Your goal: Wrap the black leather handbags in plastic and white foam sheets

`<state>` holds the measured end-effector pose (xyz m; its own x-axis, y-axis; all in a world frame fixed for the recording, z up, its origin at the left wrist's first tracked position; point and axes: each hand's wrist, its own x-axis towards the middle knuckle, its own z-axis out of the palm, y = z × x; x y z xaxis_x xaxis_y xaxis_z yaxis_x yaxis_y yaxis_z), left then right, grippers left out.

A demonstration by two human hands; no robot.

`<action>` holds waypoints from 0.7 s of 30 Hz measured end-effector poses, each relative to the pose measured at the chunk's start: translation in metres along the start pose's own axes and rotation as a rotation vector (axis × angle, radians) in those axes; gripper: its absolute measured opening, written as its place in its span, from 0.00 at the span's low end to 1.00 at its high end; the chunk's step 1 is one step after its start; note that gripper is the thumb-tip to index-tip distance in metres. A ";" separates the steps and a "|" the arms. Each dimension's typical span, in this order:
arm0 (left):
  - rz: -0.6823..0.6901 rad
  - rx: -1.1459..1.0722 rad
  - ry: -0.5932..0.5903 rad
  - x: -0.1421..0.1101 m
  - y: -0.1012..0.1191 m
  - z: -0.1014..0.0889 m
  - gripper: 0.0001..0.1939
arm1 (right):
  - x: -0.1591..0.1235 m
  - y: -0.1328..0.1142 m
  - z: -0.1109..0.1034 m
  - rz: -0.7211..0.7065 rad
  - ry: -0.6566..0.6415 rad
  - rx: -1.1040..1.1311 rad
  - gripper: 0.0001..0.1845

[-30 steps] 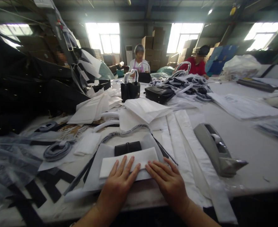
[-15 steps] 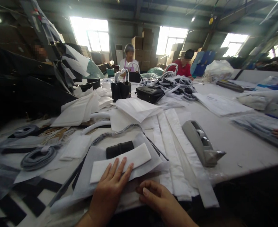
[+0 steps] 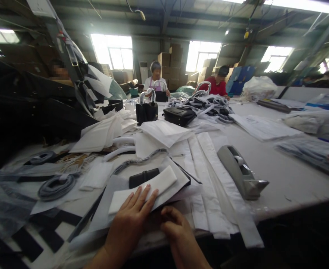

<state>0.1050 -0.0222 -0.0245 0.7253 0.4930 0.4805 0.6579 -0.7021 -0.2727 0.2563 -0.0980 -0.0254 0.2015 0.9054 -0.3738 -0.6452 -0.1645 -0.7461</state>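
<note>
My left hand (image 3: 132,220) lies flat, fingers spread, on a folded white foam sheet (image 3: 167,179). Under the foam sheet is pale wrapping paper (image 3: 101,211), spread over a dark item with a black edge at the right. Just behind the foam sheet shows a black strap-like piece (image 3: 142,178) with a band around its middle. Beside the wrapping's near edge, my right hand (image 3: 178,228) has its fingers curled in; what they hold, if anything, is hidden. A wrapped cord-like strap (image 3: 137,160) curves along the back of the paper.
At the right stands a grey tape dispenser (image 3: 238,172), next to long white strips (image 3: 217,183). A coiled grey strap (image 3: 58,186) lies left. Farther back are white sheets (image 3: 164,130), black bags (image 3: 179,116) and two co-workers; another person's hand shows at the right edge.
My right hand has moved slightly up and left, its fingers more curled. The wrapping's right side is lifted, showing more black edge. My left hand stays on the foam sheet. The view tilted up slightly.
</note>
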 end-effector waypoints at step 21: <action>-0.077 0.011 0.061 -0.001 -0.013 0.005 0.30 | 0.016 -0.077 -0.090 -0.679 0.088 -1.511 0.17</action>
<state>0.0963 -0.0111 -0.0256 0.6590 0.5125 0.5505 0.7135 -0.6574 -0.2422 0.3759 -0.1066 -0.0233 0.2008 0.9515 0.2329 0.8126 -0.0290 -0.5821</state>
